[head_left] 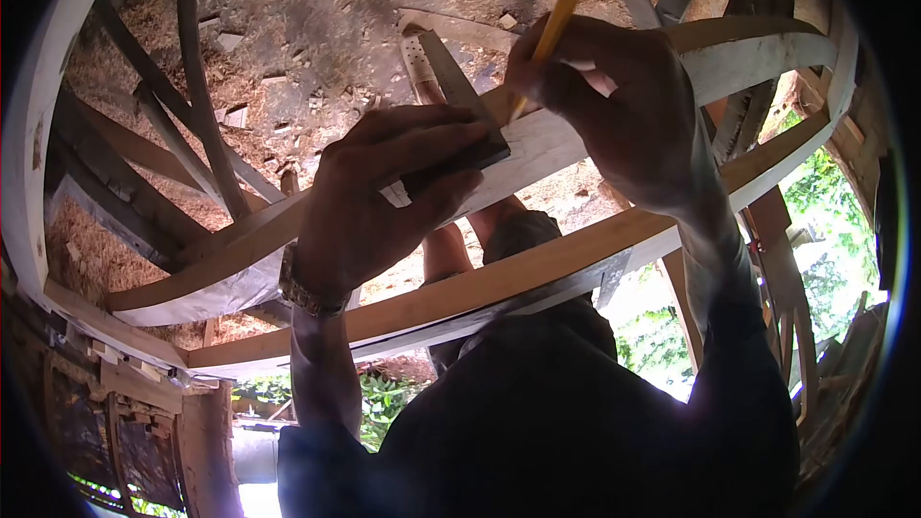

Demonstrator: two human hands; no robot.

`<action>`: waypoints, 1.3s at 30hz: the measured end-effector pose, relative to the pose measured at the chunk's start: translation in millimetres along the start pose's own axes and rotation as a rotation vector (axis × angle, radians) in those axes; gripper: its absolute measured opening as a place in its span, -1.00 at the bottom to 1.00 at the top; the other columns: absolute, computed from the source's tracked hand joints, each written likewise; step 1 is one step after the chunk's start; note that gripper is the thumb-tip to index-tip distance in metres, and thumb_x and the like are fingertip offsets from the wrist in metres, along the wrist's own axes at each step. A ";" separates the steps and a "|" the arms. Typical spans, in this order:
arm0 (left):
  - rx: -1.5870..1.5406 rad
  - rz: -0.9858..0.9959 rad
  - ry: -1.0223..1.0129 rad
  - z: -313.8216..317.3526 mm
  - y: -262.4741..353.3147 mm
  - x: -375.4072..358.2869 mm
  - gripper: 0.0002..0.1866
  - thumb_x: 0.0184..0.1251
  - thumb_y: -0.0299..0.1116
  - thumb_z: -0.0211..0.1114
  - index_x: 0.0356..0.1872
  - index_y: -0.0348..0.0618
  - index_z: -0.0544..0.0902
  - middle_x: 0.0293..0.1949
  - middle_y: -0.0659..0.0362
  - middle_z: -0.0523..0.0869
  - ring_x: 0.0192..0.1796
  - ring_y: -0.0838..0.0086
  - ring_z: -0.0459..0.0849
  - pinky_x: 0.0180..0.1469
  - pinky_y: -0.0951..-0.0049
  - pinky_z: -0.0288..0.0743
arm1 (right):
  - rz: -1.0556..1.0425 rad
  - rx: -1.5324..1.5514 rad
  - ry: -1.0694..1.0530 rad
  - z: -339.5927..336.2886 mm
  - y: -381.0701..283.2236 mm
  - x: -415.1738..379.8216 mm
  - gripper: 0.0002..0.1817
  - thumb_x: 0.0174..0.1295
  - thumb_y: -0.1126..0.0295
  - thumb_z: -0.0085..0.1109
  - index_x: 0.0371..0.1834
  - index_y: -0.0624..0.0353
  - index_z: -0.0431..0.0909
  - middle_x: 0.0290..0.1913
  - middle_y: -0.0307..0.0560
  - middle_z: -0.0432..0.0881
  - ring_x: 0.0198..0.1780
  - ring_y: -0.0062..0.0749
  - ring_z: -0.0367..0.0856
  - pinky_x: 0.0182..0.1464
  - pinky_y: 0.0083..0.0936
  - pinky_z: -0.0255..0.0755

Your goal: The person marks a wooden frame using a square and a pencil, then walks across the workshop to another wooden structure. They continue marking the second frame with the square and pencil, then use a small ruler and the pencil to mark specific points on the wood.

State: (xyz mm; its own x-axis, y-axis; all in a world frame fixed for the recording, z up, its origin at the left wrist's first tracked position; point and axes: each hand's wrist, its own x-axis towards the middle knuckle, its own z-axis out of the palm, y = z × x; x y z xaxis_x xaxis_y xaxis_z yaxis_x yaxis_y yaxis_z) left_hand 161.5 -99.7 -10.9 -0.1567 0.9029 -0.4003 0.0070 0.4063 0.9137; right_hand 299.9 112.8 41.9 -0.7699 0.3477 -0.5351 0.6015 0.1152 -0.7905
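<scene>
My left hand, with a watch or bracelet at the wrist, is closed around a try square. The square's dark stock lies against a long pale wooden beam, and its thin blade points away over the far edge. In my right hand a yellow pencil is pinched between thumb and fingers. The pencil's lower end comes down on the beam beside the square; the exact tip is hard to make out.
Nearer my body runs a second curved beam, joined to the frame at both sides. Dark timbers lean at the left. Wood shavings and offcuts cover the floor. My legs stand below the beams.
</scene>
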 end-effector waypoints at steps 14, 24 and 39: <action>0.004 0.015 0.007 0.0 1.2 1.1 -0.57 0.27 -0.43 0.64 0.19 0.02 0.89 0.21 0.09 0.86 0.21 0.24 0.82 0.26 0.23 0.74 | -0.119 -0.048 0.072 12.2 14.3 -5.3 -0.84 0.50 0.47 0.35 -0.05 0.39 0.75 -0.19 0.07 0.87 -0.16 -0.27 0.90 0.00 -0.36 0.72; 0.005 0.042 0.022 0.3 -1.5 1.4 -0.57 0.25 -0.44 0.65 0.18 0.04 0.90 0.19 0.08 0.87 0.19 0.23 0.83 0.22 0.22 0.75 | -0.104 -0.033 0.050 11.0 12.5 -4.3 -0.85 0.50 0.49 0.34 -0.05 0.40 0.75 -0.20 0.08 0.87 -0.16 -0.27 0.90 0.00 -0.35 0.72; 0.048 0.076 0.043 1.2 0.1 0.3 -0.58 0.28 -0.42 0.63 0.18 0.09 0.89 0.18 0.14 0.88 0.17 0.26 0.82 0.24 0.24 0.72 | -0.158 0.021 0.032 4.3 16.8 -0.6 -0.83 0.49 0.39 0.36 -0.16 0.29 0.81 -0.37 0.07 0.82 -0.40 -0.22 0.84 -0.27 -0.29 0.66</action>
State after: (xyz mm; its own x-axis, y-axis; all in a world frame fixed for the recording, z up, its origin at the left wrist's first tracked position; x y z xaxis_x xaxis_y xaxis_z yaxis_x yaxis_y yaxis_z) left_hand 162.6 -99.3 -11.0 -0.1966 0.9249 -0.3253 0.0678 0.3438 0.9366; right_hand 309.5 110.5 27.6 -0.8472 0.3566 -0.3939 0.4684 0.1514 -0.8704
